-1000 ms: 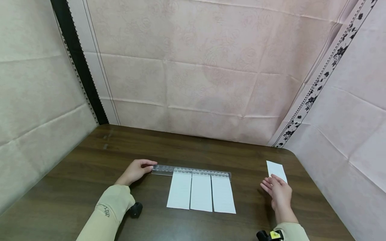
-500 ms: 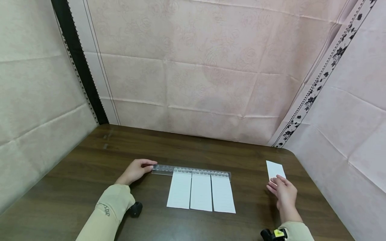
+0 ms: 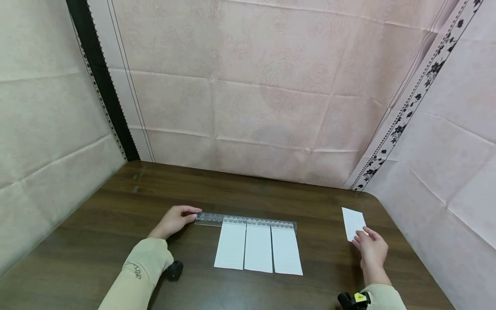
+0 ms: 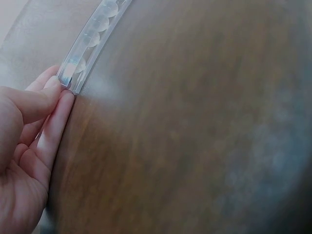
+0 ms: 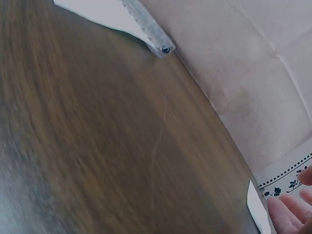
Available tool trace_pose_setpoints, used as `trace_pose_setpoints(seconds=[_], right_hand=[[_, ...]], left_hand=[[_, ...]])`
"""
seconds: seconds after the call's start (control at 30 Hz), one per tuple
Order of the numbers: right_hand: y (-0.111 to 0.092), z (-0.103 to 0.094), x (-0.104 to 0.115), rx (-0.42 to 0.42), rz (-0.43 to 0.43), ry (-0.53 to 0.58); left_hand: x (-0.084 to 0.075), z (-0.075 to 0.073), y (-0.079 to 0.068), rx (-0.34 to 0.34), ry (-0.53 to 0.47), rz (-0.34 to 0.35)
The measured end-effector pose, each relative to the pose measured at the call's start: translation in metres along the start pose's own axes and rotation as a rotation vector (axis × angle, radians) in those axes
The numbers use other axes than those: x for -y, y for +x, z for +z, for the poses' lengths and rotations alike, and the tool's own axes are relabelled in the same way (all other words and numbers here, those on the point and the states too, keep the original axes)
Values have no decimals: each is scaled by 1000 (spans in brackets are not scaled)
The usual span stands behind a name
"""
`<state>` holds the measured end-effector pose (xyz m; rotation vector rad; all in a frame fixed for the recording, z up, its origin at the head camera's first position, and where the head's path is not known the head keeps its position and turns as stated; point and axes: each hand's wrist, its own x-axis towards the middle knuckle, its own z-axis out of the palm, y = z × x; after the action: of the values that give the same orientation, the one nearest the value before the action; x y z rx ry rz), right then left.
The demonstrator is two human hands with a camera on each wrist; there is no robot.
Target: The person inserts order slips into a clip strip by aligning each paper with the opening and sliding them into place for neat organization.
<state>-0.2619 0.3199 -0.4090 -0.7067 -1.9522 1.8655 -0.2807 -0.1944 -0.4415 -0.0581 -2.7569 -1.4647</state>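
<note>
My left hand (image 3: 173,221) pinches the left end of a clear plastic strip (image 3: 209,218) between thumb and fingers. In the left wrist view, a row of round, see-through shapes runs along this strip (image 4: 101,23). Three white paper slips, the left slip (image 3: 230,245), the middle slip (image 3: 258,249) and the right slip (image 3: 286,252), lie side by side with their top edges at the strip. At the right, my right hand (image 3: 373,249) has its fingertips at the lower right edge of a separate white slip (image 3: 352,220). Its fingers look loosely bent; the thumb is mostly hidden.
Everything lies on a dark wooden table (image 3: 186,275) with rounded far corners. Pale patterned cloth (image 3: 248,94) hangs behind and at both sides. Small black devices are worn at the left wrist (image 3: 174,270) and the right wrist (image 3: 352,300).
My right hand has slid right and slightly nearer to me along the separate slip, uncovering more of it. That slip has hardly moved. My left hand and the strip stay put.
</note>
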Motion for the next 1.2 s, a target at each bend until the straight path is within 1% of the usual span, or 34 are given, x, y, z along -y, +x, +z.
trace_pose_setpoints(seconds=[0.1, 0.13, 0.37, 0.53, 0.73, 0.9, 1.1, 1.2], right_hand=[[3, -2, -1, -17, -32, -25], [3, -3, -2, -27, -44, -53], [6, -3, -6, -113, -136, -335], [10, -3, -8, -129, -209, -436], [15, -4, -9, -112, -249, -549], [20, -4, -12, -107, -256, -600], [24, -2, -17, -99, -195, -640], [27, -1, -19, -95, -182, -665]], left_hand=[[-1, 0, -1, -4, -3, -5], [-1, 0, -1, -3, -2, -5], [-3, 0, -2, -7, 1, 5], [-3, 0, -3, -3, 5, 4], [-3, 1, -3, -9, 3, -6], [-3, 1, -4, -11, -4, 0], [-4, 0, -5, -13, -1, 2], [-5, 0, -4, -16, -2, 9]])
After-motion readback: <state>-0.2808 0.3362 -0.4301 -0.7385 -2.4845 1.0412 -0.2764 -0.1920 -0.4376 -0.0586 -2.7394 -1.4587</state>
